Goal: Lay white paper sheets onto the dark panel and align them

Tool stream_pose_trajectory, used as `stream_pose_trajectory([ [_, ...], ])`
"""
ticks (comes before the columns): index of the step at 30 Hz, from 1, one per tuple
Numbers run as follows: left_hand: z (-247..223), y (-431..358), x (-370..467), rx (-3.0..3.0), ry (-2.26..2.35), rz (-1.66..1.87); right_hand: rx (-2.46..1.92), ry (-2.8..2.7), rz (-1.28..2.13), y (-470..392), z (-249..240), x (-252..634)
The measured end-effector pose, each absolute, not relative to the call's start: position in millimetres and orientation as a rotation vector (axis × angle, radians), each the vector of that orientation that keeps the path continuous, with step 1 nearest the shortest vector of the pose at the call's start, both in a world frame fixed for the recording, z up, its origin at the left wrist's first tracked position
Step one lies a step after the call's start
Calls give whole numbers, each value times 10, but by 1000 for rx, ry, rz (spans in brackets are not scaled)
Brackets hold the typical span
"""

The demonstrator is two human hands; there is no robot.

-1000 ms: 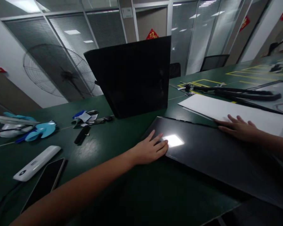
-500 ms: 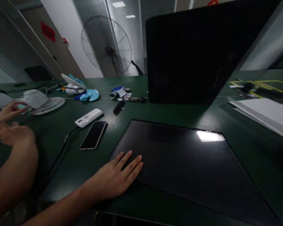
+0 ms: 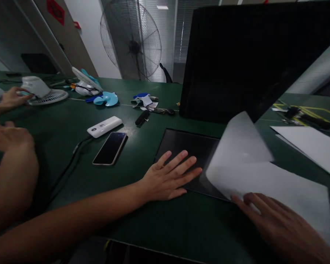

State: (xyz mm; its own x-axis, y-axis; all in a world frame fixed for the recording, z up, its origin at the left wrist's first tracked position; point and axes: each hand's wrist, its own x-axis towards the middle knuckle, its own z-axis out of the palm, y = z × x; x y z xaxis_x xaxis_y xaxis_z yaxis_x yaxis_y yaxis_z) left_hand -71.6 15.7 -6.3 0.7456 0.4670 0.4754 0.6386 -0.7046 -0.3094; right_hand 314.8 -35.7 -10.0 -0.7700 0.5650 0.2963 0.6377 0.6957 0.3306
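Observation:
A thin black panel (image 3: 189, 141) lies flat on the green table. My left hand (image 3: 172, 176) rests over its left part, palm down with the fingers spread. At the right, my right hand (image 3: 275, 216) pinches the near edge of a white translucent sheet (image 3: 288, 187). The sheet covers the panel's right part, and its left end curls up and back, partly blurred. Left of the panel are a phone (image 3: 110, 148) and a white device (image 3: 104, 127) with a black cable.
A big dark monitor (image 3: 244, 62) stands behind the panel. White papers (image 3: 310, 145) lie at the right. Fan parts (image 3: 106, 99), cloths (image 3: 145, 101) and a black stick-shaped item (image 3: 142, 118) are farther back. At the left, another person's hands (image 3: 12, 135) are near a white fan.
My right hand has come into view from the right with the white sheet, which now covers part of the panel. My left hand has shifted right and spread wider. The view has moved slightly.

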Motion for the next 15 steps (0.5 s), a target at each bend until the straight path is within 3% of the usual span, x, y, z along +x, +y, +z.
stream_pose_trajectory([
  [7, -247, 82, -788, -2413, -891, -480, -756, -2829, -538, -151, -23, 2816],
  [15, -114, 269, -826, -2775, -1257, -376, -1337, -2799, -136, -220, -341, 3549],
])
